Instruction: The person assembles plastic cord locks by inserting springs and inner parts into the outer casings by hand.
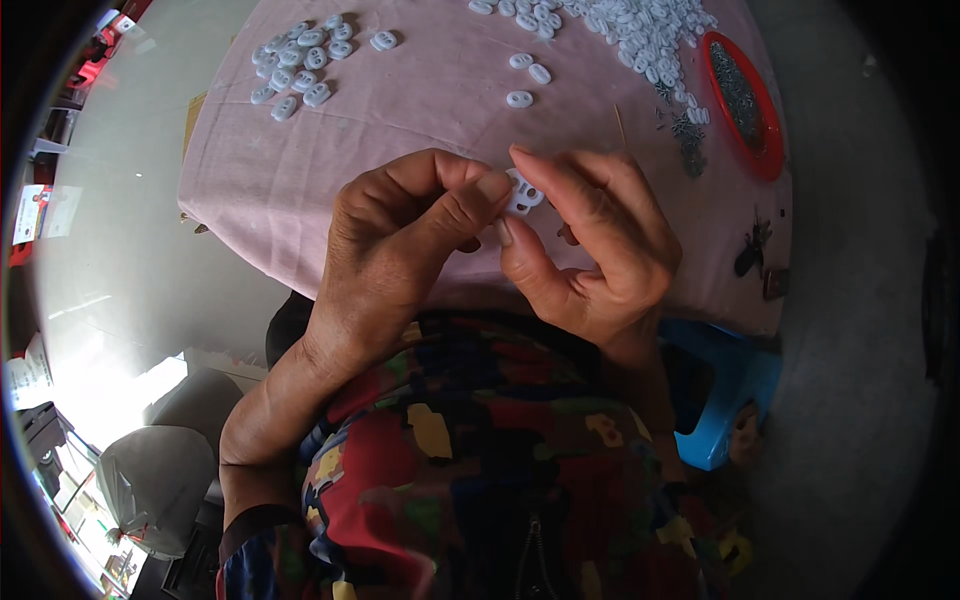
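My left hand [405,235] and my right hand [590,245] meet over the near edge of a table covered in pink cloth [420,130]. Between their fingertips both pinch one small white plastic piece with two holes [524,194]. A group of the same white pieces [300,62] lies at the far left of the cloth. A bigger heap of white pieces [640,30] lies at the far right. Three single white pieces [528,78] lie between them, just beyond my hands.
A red oval tray [762,150] holding small dark metal parts sits at the table's right edge, with more dark metal parts [688,135] spilled beside it. A blue plastic stool [730,395] stands under the table's right corner. Grey floor surrounds the table.
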{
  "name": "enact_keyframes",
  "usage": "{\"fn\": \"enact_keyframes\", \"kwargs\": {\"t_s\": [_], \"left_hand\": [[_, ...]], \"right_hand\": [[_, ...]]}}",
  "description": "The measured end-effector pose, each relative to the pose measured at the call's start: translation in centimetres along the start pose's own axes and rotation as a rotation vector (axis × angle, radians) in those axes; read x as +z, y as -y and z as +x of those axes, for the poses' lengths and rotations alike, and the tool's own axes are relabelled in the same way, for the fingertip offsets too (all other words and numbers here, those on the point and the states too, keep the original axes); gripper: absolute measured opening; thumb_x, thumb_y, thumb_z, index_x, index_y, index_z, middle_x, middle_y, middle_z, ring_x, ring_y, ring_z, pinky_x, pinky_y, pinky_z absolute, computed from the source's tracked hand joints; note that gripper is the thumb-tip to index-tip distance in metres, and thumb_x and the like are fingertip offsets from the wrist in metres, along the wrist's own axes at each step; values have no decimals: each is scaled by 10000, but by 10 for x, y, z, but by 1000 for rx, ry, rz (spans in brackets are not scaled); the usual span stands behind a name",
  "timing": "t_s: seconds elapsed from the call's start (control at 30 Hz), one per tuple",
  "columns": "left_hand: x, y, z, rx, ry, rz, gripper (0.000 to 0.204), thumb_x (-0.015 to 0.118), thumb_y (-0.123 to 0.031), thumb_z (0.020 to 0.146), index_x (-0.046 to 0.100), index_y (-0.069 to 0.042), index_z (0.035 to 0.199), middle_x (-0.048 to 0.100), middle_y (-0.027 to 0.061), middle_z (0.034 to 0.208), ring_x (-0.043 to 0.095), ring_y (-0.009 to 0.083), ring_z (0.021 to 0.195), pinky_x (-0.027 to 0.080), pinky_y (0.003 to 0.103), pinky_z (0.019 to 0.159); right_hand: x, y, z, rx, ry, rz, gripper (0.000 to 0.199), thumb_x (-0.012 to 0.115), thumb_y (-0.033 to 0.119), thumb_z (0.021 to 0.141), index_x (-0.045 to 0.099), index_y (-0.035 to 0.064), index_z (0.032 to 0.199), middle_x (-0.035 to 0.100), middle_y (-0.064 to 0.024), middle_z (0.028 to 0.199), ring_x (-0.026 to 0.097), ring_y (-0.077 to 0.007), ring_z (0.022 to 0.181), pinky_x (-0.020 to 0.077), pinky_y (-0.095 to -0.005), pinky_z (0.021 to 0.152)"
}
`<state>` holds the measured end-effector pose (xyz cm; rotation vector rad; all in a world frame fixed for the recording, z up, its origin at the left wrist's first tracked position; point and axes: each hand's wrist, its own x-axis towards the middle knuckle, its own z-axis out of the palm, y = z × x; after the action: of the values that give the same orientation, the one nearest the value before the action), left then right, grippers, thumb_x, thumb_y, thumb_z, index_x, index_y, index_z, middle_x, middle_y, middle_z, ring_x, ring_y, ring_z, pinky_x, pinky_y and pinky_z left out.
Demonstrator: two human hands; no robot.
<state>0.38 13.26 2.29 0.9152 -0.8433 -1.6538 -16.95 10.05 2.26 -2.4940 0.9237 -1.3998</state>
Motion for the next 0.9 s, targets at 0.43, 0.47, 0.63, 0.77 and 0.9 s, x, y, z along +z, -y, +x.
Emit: {"fn": "enact_keyframes", "kwargs": {"t_s": [0.43, 0.47, 0.63, 0.77, 0.9], "left_hand": [[-2, 0, 2, -34, 11, -68, 167, 630, -180, 912, 674, -20, 939, 651, -3, 840, 554, 57, 774, 435, 214, 733], [-3, -2, 5, -47, 28, -42, 175, 632, -188, 913, 679, -20, 937, 648, -7, 828, 550, 52, 766, 431, 209, 720], [-5, -8, 11, 4, 80, 102, 205, 606, -210, 925, 675, -17, 926, 624, -7, 780, 544, 67, 717, 435, 222, 688], [-5, -4, 12, 60, 79, 149, 187, 620, -186, 917, 675, -7, 922, 627, 1, 770, 547, 68, 696, 446, 229, 660], [-1, -5, 10, 70, 51, 105, 150, 662, -161, 895, 688, -14, 882, 632, -26, 756, 525, 19, 685, 423, 175, 621]], "right_hand": [[-3, 5, 2, 19, 34, 54, 441, 764, 14, 634, 664, 10, 1064, 612, -71, 846, 588, -170, 690, 489, -256, 562], [-3, 4, 1, 19, 34, 55, 441, 764, 14, 634, 664, 10, 1064, 612, -71, 846, 588, -170, 690, 489, -256, 562], [-4, -1, -1, -2, 30, 53, 370, 745, 92, 733, 672, 26, 1089, 645, -80, 926, 574, -112, 674, 416, -210, 469], [-6, 2, 0, 19, 39, 61, 376, 740, 86, 736, 669, 24, 1100, 643, -80, 925, 568, -111, 676, 411, -207, 476], [-9, 5, 2, 73, 67, 72, 397, 739, 47, 732, 664, 33, 1122, 639, -75, 916, 566, -115, 685, 417, -208, 500]]}}
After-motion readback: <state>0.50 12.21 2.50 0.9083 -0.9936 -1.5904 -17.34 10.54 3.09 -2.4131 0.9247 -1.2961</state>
